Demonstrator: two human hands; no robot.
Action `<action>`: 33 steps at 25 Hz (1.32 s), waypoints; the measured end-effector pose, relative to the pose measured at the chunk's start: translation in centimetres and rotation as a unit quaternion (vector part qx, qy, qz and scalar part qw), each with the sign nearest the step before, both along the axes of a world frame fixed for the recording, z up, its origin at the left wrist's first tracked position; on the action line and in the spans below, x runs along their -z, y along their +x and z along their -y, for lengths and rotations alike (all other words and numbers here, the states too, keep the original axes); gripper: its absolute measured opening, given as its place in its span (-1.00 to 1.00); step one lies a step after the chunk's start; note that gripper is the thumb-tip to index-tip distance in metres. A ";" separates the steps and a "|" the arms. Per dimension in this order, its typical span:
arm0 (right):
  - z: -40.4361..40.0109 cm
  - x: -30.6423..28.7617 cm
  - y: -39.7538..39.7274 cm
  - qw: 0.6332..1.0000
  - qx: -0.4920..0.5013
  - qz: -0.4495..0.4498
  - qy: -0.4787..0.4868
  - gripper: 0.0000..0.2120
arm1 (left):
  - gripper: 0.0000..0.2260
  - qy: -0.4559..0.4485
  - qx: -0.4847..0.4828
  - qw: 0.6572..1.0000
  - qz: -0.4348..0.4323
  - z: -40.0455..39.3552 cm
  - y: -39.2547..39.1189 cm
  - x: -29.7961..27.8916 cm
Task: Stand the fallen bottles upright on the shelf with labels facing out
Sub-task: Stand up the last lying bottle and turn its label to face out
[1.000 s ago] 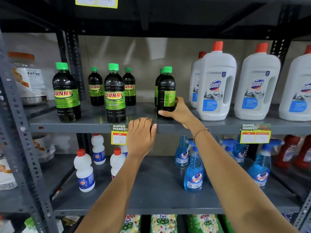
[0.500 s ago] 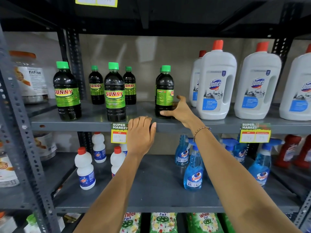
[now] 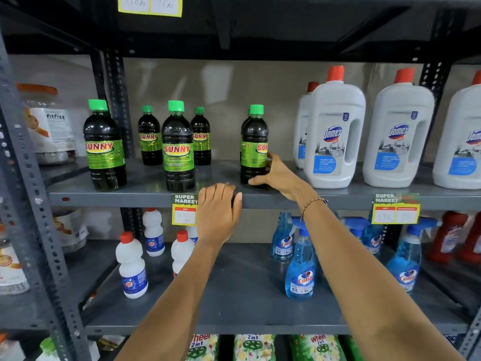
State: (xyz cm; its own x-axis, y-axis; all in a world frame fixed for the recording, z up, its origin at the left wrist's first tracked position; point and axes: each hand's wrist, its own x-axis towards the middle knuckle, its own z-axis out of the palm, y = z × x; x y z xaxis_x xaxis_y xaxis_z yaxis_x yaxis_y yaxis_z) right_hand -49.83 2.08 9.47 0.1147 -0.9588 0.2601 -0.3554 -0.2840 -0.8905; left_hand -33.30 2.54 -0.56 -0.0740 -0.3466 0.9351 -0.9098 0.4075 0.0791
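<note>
Several dark Sunny bottles with green caps and green labels stand upright on the grey shelf. My right hand wraps the base of the rightmost Sunny bottle, whose label faces partly right, with only "SUN" showing. Another bottle hides just behind it. The front left bottle and the middle bottle show their labels to the front. Two smaller-looking ones stand at the back. My left hand rests on the shelf's front edge, fingers curled over it, holding no bottle.
Big white Domex jugs with red caps stand right of my right hand. Price tags hang from the shelf edge. Below are white small bottles and blue Colin sprays. A fitfizz jar sits at far left.
The rightmost Sunny bottle has been turned so its brand name is coming round to the front. My right hand shifted slightly around its base. My left hand stayed on the shelf edge.
</note>
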 end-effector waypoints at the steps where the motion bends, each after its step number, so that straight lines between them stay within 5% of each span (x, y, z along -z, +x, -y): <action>1: 0.0 0.0 0.0 1.000 -0.004 -0.009 -0.005 -0.27 | -0.73 -0.001 0.000 1.000 0.000 0.0 0.0 0.0; 6: -0.5 -0.1 0.6 0.997 -0.010 -0.055 -0.046 -0.60 | -0.72 -0.005 0.002 1.000 0.003 0.1 0.0 0.0; 18: 0.0 0.4 0.5 0.993 0.058 -0.086 -0.059 -0.47 | -0.65 0.064 -0.013 0.998 0.020 -0.8 0.1 -1.4; 23: -0.2 0.4 0.6 0.990 0.077 -0.097 -0.065 -0.46 | -0.66 0.195 -0.005 0.980 0.026 -0.4 0.5 -5.7; 28: -0.1 0.2 0.5 0.990 0.071 -0.106 -0.064 -0.46 | -0.58 0.431 0.204 0.872 -0.110 1.6 2.0 -8.9; 30: 0.0 0.1 -0.3 0.997 0.024 -0.065 -0.038 -0.48 | -0.43 0.462 0.254 0.839 -0.137 2.3 2.0 -9.2; 33: 0.1 0.0 -1.5 0.999 -0.015 -0.039 -0.008 -0.53 | -0.51 0.480 0.322 0.800 -0.161 2.7 0.8 -9.2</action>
State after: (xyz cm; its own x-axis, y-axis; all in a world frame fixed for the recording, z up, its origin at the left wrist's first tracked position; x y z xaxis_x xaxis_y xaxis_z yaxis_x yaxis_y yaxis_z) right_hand -51.33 2.02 9.48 0.1643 -0.9503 0.2644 -0.4146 -0.3098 -0.8557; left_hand -32.47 -0.20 8.64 -0.3349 -0.9032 0.2684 -0.4055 0.3953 0.8242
